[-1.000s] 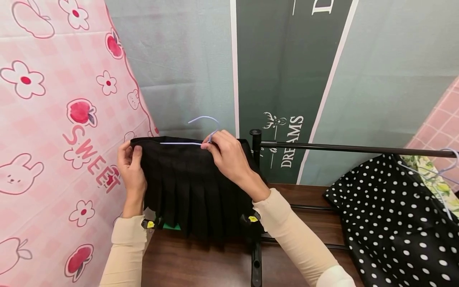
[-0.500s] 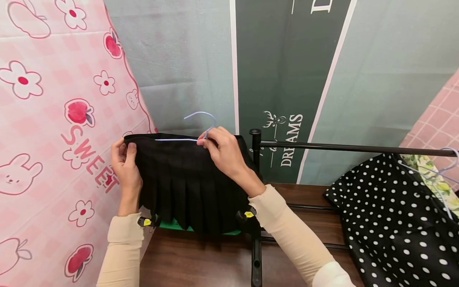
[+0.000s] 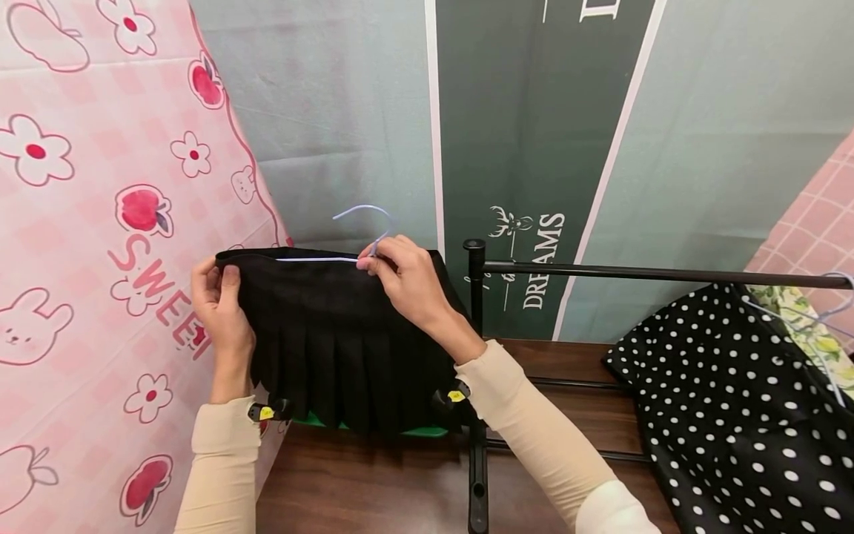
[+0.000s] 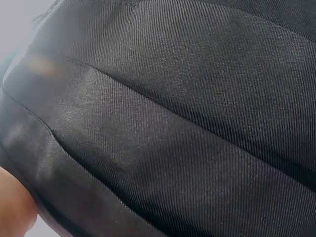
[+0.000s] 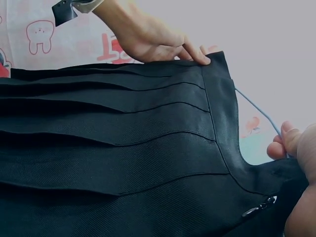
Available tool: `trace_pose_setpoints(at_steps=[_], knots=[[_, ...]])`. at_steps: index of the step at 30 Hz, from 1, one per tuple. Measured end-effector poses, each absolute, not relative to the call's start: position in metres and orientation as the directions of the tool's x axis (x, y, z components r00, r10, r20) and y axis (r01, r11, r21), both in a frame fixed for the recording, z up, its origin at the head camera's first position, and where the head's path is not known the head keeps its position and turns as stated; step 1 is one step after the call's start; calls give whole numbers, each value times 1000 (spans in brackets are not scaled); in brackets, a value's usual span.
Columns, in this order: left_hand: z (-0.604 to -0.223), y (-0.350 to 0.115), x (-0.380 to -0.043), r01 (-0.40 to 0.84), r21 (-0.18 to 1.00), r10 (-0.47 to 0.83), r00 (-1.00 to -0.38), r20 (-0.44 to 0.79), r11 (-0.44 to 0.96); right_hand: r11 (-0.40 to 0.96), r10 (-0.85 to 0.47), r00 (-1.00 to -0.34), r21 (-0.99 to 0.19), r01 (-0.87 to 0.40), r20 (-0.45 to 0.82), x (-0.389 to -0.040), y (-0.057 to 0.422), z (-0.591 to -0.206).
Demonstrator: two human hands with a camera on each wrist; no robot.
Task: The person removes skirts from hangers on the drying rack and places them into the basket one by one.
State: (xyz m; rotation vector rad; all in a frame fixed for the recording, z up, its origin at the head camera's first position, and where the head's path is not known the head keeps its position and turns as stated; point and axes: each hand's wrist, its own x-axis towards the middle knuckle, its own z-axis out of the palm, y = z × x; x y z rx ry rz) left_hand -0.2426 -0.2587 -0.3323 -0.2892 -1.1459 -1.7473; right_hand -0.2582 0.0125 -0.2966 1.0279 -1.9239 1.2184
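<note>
A black pleated skirt [image 3: 347, 348] hangs in front of me, waistband up. My left hand [image 3: 223, 311] grips the left end of the waistband, thumb on the near side. With my right hand [image 3: 414, 285] I pinch a pale blue wire hanger [image 3: 313, 259] just below its hook. The hanger's bar runs into the waist opening, and its ends are hidden inside. Skirt fabric [image 4: 187, 123] fills most of the left wrist view. A zipper pull [image 5: 259, 207] shows near the waistband in the right wrist view.
A black clothes rack [image 3: 640, 274] stands at the right, its post beside the skirt. On its rail hang a black polka-dot garment [image 3: 734, 386] and a lemon-print one [image 3: 807, 326]. Something green [image 3: 427, 432] shows below the hem, above the brown wooden surface [image 3: 360, 482].
Both hands have drifted left and slightly upward, carrying the skirt and hanger with them. More of the green thing shows beneath the hem. My hold on each has stayed the same.
</note>
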Motion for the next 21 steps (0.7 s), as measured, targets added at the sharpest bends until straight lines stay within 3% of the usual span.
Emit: trace_pose_setpoints(at_steps=[21], knots=[[-341,-258,-246,801,595,-603,-506,617,-64,278,-246,-535,-470,-838,808,-272,11,-306]])
